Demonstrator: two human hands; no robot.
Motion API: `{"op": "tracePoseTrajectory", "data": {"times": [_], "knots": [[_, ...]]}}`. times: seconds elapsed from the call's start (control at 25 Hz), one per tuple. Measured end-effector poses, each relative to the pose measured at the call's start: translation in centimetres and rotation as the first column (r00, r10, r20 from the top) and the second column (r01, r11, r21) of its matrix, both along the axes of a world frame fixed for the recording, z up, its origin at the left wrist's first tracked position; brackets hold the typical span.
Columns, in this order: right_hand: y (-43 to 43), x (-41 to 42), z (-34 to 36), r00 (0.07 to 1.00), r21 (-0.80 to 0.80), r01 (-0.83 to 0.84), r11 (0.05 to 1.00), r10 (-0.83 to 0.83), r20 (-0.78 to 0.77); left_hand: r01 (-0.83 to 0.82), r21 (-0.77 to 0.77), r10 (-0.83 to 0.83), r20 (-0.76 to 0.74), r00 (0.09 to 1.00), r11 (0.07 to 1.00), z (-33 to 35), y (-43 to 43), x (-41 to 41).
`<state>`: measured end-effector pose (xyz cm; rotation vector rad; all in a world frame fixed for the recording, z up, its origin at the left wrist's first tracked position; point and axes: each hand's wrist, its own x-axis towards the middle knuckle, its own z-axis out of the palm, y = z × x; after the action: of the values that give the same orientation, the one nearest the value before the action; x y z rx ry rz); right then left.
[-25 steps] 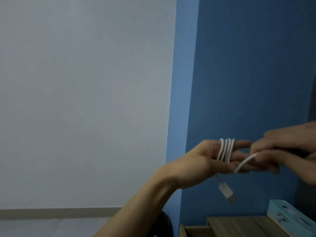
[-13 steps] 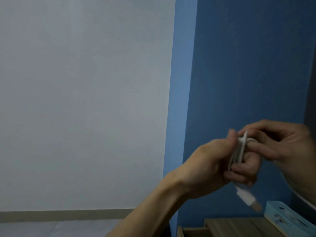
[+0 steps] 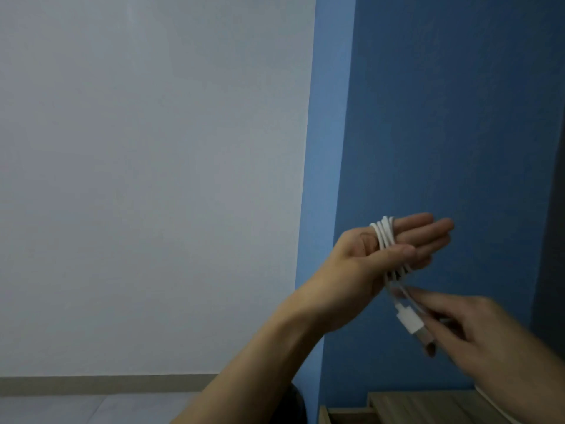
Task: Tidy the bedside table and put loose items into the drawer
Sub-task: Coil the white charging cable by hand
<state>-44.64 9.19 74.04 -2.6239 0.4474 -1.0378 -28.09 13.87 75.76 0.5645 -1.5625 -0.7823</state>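
Left hand (image 3: 394, 252) was raised in front of the blue wall (image 3: 443, 117), palm up-ish, fingers (image 3: 428, 231) held out straight and pressed together side by side, thumb folded across them. White charging cable (image 3: 383, 237) was wound in several loops round those fingers, near the knuckles, thumb lying over the loops on the near side. Loops showed again under the hand, bunched close.

One end of the cable hung down from the coil with a white USB plug (image 3: 409, 321) dangling just below the left wrist, metal tip blurred. Right hand (image 3: 489, 335) sat lower right, below the left hand, fingertips drawn together in a pinch on a strand of the cable right beside the plug; motion blur there, so exact contact point hard to tell. More white cable ran along the bottom right edge past the right wrist, toward the frame corner.

Bedside table (image 3: 428, 408) showed only as a wooden top at the bottom edge, under both hands and well below them; the cable coil was up in the air, not touching it. Drawer (image 3: 345, 416) edge looked pulled out at the table's left, mostly cut off by the frame. Grey-white wall (image 3: 153, 179) filled the left half, with a beige skirting strip (image 3: 91, 385) low down. Something dark (image 3: 298, 405) sat behind the left forearm, unclear what.
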Motion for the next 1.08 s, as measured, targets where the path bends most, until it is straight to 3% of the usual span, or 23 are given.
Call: {"op": "tracePoseTrajectory", "data": {"times": [0.12, 0.24, 0.32, 0.48, 0.56, 0.68, 0.76, 0.84, 0.92, 1.08], "knots": [[0.1, -0.2, 1.1, 0.972, -0.437, 0.139, 0.889, -0.208, -0.113, -0.21, -0.055, 0.218, 0.284, 0.934, 0.976, -0.3, -0.4, 1.2], [-0.4, -1.8, 3.6, 0.979, -0.613, 0.114, 0.782, -0.193, -0.063, -0.277, -0.051, 0.272, 0.424, 0.864, 0.96, -0.6, -0.1, 1.0], [-1.3, -2.5, 5.3, 0.976, -0.714, 0.094, 0.694, -0.204, -0.07, -0.231, -0.024, 0.217, 0.442, 0.87, 0.973, -0.7, 0.2, 0.5], [-1.9, -2.2, 8.3, 0.992, -0.797, 0.048, 0.602, -0.124, -0.034, 0.013, 0.053, -0.035, 0.451, 0.892, 0.999, -1.1, 0.5, -0.1], [-1.2, -1.6, 8.6, 1.0, -0.69, 0.009, 0.724, -0.011, 0.001, 0.154, 0.064, -0.167, 0.379, 0.91, 0.986, -0.8, 1.2, -1.1], [-1.3, -0.1, 7.0, 0.951, -0.313, -0.139, 0.94, 0.215, 0.224, 0.293, 0.038, -0.293, 0.246, 0.924, 0.955, -0.2, 1.6, -2.0], [-1.4, 1.3, 5.2, 0.914, 0.006, -0.259, 0.966, 0.243, 0.325, 0.27, 0.043, -0.273, 0.181, 0.945, 0.962, 0.0, 1.6, -1.9], [-1.5, 1.7, 3.6, 0.911, 0.189, -0.318, 0.929, 0.245, 0.33, 0.235, 0.044, -0.238, 0.133, 0.962, 0.971, 0.1, 1.4, -1.5], [-1.4, 1.8, 2.4, 0.917, 0.213, -0.3, 0.93, 0.219, 0.333, 0.202, -0.003, -0.2, 0.111, 0.973, 0.979, 0.2, 1.5, -1.2], [-1.4, 1.5, 1.6, 0.953, -0.008, -0.059, 0.998, 0.059, 0.298, 0.174, -0.013, -0.174, 0.036, 0.984, 0.985, 0.5, 2.0, -1.0]]}}
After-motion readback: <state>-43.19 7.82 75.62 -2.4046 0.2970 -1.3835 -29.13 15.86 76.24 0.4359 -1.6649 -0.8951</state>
